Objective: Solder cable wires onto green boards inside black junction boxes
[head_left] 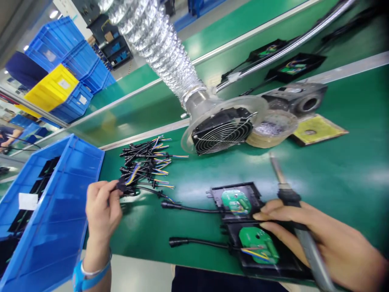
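My left hand pinches a black cable whose blue and yellow wire ends stick up, beside a pile of similar cables. My right hand is closed around a soldering iron, its tip pointing up and away. The thumb and fingertips of that hand also reach the edge of a black housing. Two such housings lie side by side, the farther one with a green circuit board, the nearer with another green board. A black cable with a connector runs leftward from each.
A fume extractor fan on a silver duct stands behind the work. Right of it are a bowl of metal shavings, a grey iron holder and a yellow sponge. A blue bin with black parts sits at left.
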Tool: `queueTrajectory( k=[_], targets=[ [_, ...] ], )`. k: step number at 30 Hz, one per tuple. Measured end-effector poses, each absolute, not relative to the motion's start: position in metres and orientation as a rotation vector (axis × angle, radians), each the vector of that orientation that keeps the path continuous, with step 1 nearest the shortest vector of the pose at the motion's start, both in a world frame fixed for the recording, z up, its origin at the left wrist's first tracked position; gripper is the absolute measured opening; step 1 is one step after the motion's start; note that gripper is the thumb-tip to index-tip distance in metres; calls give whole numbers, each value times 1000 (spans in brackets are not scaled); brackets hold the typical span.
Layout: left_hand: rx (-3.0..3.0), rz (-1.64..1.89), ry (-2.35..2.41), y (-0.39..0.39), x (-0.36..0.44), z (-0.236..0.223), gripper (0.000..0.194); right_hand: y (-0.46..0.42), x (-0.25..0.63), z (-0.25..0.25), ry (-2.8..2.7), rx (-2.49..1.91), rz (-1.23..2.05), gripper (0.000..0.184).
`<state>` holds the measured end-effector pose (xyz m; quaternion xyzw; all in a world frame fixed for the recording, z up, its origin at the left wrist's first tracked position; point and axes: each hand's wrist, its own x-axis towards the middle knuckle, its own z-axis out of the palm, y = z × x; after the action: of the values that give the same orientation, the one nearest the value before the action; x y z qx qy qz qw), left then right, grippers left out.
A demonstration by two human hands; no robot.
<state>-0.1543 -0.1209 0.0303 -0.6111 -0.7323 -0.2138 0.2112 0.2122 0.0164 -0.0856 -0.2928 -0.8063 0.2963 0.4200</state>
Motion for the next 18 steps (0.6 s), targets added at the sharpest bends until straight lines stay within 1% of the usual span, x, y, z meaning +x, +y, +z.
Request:
queueTrajectory(
  k=[2,3,6,9,12,15,18],
  targets=[
    [-1721,-626,-1933,-109,-139,37,22,18,210,-80,-2159,-551,804,27],
    [-1809,-601,-1876,-101,-129,37,26,18,208,-77,-2177,-501,822,29],
    [-2204,-493,-1716,-78,-94,23,38,15,201,-64,-2037,-561,837,31],
    [-2430,-429,-1635,-62,-69,1,40,11,191,-50,-1816,-711,868,32],
    [-2540,-397,-1679,-56,-57,-7,38,10,184,-40,-1698,-758,918,29],
    [-2708,-450,-1855,-49,-43,6,33,9,181,-38,-1670,-763,957,28],
    [-2873,-602,-1992,-38,-22,23,41,9,181,-36,-1663,-722,1024,27]
  ],
)
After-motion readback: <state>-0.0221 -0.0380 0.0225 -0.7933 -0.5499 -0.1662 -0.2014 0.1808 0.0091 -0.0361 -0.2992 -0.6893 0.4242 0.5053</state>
